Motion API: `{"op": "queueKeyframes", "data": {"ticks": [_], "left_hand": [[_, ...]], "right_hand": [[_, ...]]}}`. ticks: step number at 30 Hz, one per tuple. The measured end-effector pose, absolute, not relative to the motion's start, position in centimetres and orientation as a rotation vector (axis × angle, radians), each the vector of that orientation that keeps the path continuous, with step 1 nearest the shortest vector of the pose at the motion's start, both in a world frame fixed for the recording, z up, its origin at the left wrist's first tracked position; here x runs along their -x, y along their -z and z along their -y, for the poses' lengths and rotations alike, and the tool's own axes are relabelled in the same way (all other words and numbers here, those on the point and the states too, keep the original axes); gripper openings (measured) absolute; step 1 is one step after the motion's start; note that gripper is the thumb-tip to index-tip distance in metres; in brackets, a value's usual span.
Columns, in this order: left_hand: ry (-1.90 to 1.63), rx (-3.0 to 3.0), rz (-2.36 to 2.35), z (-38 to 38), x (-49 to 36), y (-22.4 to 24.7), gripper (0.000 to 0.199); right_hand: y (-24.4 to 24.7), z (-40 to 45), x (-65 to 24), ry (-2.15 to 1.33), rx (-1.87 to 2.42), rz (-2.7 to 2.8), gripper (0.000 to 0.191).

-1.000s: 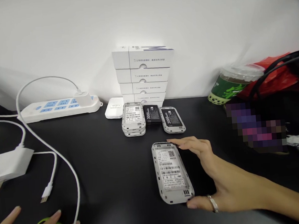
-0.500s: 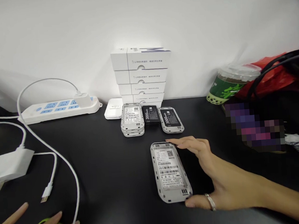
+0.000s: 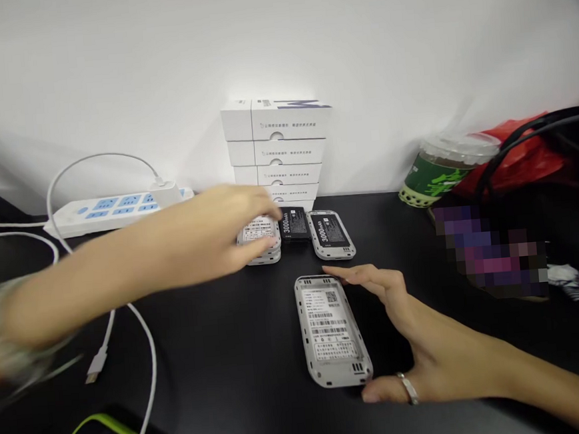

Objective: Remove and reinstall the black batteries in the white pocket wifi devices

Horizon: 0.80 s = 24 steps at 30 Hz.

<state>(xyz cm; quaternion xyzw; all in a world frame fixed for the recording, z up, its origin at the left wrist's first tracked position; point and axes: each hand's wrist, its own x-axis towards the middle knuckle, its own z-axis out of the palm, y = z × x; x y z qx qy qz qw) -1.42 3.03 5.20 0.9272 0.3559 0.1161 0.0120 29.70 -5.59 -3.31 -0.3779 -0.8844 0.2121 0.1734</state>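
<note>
A white pocket Wi-Fi router with its back off lies on the black table, its label showing in the battery bay. My right hand spans its right side, thumb at the lower corner and index finger at the top edge. My left hand reaches across to the stack of similar routers, slightly blurred, fingers and thumb apart beside the black batteries. Whether it touches them I cannot tell. Right of the batteries, another router has a battery in its bay.
White boxes are stacked against the wall. A power strip with a plugged-in charger stands behind my left arm. White cables loop at left, above a green-edged item. A drink cup leans at right.
My left hand has come from the lower left corner up to the stacked routers. My right hand and the router by it stay nearly in place. The view has shifted slightly.
</note>
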Motion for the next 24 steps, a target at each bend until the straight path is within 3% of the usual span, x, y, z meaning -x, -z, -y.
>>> {"op": "queueKeyframes", "data": {"ticks": [4, 12, 18, 24], "left_hand": [[-0.041, -3.012, -1.079, -7.4, -5.5, -4.8, 0.037], [0.021, -2.923, -0.952, -9.2, -5.7, -2.6, 0.018], [-0.03, -2.832, -0.967, -9.9, -6.1, -3.0, 0.07], [-0.117, -2.853, -1.059, -9.4, -6.4, -2.2, 0.067]], "right_hand": [[3.5, 5.9, -29.6, -0.62, 1.107, 2.465, 0.118], [3.5, 5.8, -29.3, -0.628, 1.07, 2.472, 0.109], [3.5, 5.8, -29.3, -0.67, 1.094, 2.445, 0.107], [3.6, 5.7, -29.3, -0.634, 1.094, 2.464, 0.112]]}}
